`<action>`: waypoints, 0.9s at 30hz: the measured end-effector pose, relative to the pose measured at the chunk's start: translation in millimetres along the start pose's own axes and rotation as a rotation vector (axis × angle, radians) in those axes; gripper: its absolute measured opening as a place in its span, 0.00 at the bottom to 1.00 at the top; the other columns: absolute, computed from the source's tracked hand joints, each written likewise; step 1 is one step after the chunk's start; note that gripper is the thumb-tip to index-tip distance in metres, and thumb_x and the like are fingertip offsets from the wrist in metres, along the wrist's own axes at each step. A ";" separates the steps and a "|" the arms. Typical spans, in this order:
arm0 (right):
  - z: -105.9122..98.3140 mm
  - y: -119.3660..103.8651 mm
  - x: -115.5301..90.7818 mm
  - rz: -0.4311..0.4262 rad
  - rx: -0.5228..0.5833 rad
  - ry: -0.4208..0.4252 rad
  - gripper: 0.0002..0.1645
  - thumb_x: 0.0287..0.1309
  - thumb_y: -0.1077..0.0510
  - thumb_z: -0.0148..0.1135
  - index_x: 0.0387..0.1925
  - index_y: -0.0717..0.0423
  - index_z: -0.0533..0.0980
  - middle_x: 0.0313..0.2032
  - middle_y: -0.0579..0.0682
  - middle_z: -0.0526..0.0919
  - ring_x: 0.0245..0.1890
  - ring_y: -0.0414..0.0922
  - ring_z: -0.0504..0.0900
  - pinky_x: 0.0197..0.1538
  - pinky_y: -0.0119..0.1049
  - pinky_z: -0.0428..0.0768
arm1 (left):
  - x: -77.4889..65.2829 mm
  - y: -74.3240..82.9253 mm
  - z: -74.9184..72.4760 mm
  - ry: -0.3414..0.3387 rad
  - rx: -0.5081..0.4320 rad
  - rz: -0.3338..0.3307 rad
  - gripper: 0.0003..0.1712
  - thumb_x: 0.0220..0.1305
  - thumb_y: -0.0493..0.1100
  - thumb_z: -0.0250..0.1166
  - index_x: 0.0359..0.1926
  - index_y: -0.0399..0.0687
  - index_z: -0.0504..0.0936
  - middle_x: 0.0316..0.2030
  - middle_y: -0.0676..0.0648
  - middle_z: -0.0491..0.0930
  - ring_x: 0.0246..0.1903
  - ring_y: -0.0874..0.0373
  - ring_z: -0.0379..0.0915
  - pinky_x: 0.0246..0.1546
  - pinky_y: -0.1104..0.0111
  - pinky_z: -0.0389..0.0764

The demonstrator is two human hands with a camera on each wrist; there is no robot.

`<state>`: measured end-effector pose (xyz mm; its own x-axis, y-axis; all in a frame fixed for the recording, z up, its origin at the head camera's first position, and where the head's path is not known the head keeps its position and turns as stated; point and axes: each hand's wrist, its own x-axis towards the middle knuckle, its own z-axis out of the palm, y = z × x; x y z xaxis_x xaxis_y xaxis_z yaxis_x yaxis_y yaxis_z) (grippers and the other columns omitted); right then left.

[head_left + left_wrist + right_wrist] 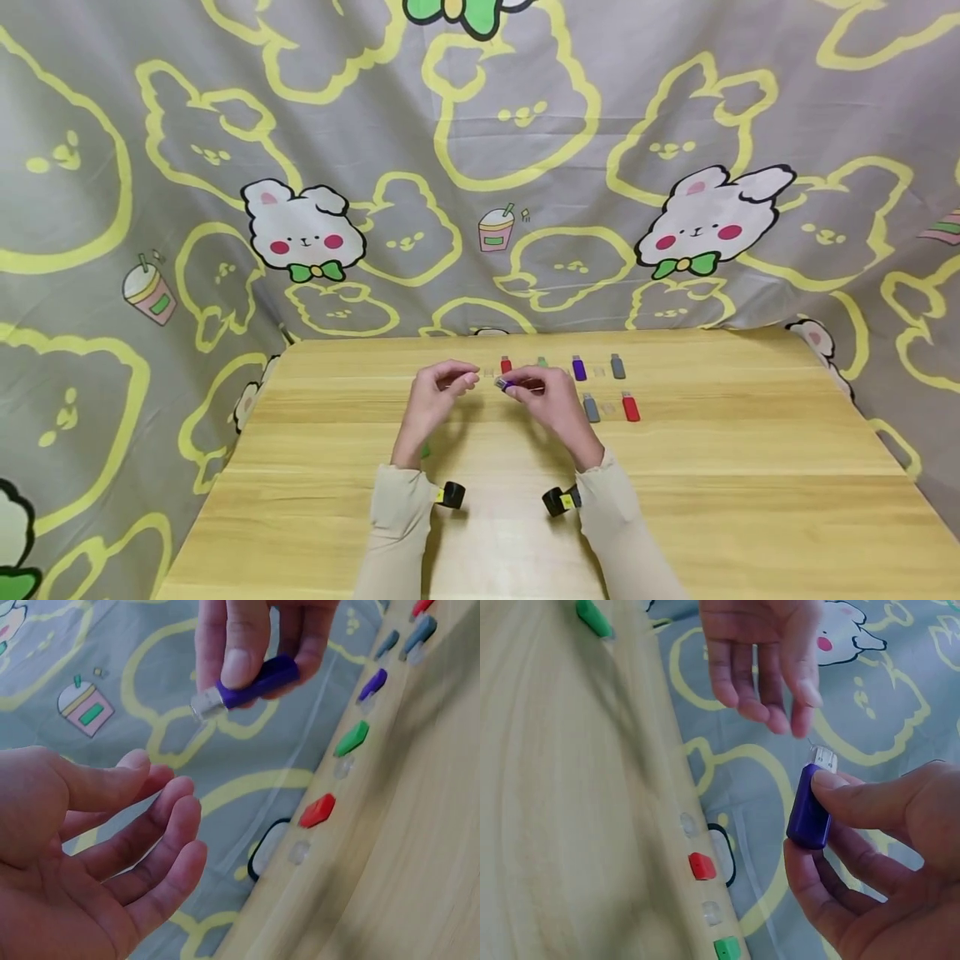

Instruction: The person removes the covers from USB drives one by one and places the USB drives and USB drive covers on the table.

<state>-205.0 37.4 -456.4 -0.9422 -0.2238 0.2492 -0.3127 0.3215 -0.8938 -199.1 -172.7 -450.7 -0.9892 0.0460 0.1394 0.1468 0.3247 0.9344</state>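
My right hand (553,404) pinches a purple USB stick (808,810) between thumb and fingers, raised above the table. Its metal plug (208,703) is bare at the end and points toward my left hand (437,398). The left hand hovers just across from the plug, its fingers loosely bent and the thumb near the index finger. Nothing shows between those fingers, and a small gap separates them from the plug. Beyond the hands, a red USB stick (318,811) and a green USB stick (352,739) lie on the table with small clear caps beside them.
Farther right on the wooden table (750,433) lie another purple stick (579,368), two grey sticks (617,367) and a second red stick (631,407). Another green stick (593,617) lies near my left forearm. A patterned curtain (465,275) hangs behind the table.
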 end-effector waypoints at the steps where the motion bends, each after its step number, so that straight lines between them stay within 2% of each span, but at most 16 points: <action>1: 0.2 1.1 -1.0 0.003 -0.002 0.003 0.08 0.60 0.68 0.72 0.41 0.58 0.88 0.39 0.52 0.90 0.38 0.47 0.88 0.46 0.41 0.87 | -0.3 0.4 1.9 -0.016 -0.006 -0.002 0.11 0.70 0.37 0.68 0.48 0.34 0.87 0.40 0.42 0.88 0.40 0.50 0.83 0.42 0.68 0.83; 5: 2.7 4.0 -2.7 0.002 0.006 0.025 0.08 0.58 0.67 0.74 0.40 0.60 0.88 0.36 0.53 0.90 0.36 0.47 0.88 0.43 0.38 0.87 | 0.3 0.8 9.1 -0.057 -0.031 0.029 0.10 0.68 0.34 0.68 0.47 0.33 0.87 0.41 0.40 0.88 0.40 0.49 0.85 0.44 0.68 0.84; 9: 4.8 2.4 -2.9 0.001 0.041 0.055 0.07 0.56 0.67 0.75 0.38 0.62 0.87 0.34 0.53 0.90 0.33 0.47 0.89 0.39 0.36 0.87 | 1.6 1.0 16.1 -0.077 -0.046 0.058 0.09 0.66 0.31 0.69 0.46 0.32 0.87 0.40 0.37 0.87 0.39 0.46 0.85 0.41 0.71 0.83; 16: 3.4 -0.3 -1.2 0.003 0.040 0.059 0.05 0.57 0.66 0.75 0.37 0.61 0.87 0.34 0.54 0.90 0.33 0.47 0.89 0.39 0.34 0.87 | 4.6 2.9 23.7 -0.087 -0.063 0.063 0.08 0.64 0.28 0.69 0.44 0.31 0.87 0.39 0.35 0.87 0.38 0.43 0.84 0.40 0.70 0.84; 21: 0.5 0.6 -1.5 -0.006 0.027 0.056 0.06 0.56 0.66 0.76 0.36 0.59 0.87 0.34 0.53 0.90 0.33 0.46 0.89 0.39 0.36 0.87 | 5.4 3.2 28.7 -0.064 -0.063 0.062 0.07 0.64 0.29 0.70 0.43 0.32 0.88 0.37 0.37 0.87 0.35 0.48 0.83 0.38 0.72 0.83; 24: -2.0 2.5 -2.2 -0.012 0.024 0.036 0.06 0.56 0.66 0.76 0.36 0.58 0.87 0.35 0.52 0.90 0.34 0.45 0.88 0.39 0.35 0.87 | 4.0 2.8 29.5 -0.064 -0.067 0.056 0.06 0.63 0.29 0.71 0.42 0.33 0.88 0.37 0.39 0.88 0.34 0.54 0.83 0.38 0.72 0.83; 27: -5.2 3.5 -3.4 -0.018 0.018 0.011 0.05 0.56 0.66 0.76 0.36 0.58 0.87 0.35 0.52 0.90 0.34 0.45 0.88 0.40 0.35 0.87 | 2.9 2.0 30.1 -0.070 -0.086 0.039 0.06 0.63 0.28 0.71 0.41 0.33 0.89 0.37 0.40 0.88 0.33 0.55 0.83 0.38 0.71 0.84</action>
<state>-203.5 44.0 -458.4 -0.9379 -0.2192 0.2689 -0.3271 0.3008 -0.8958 -201.7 -143.4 -458.3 -0.9800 0.1238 0.1559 0.1819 0.2394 0.9537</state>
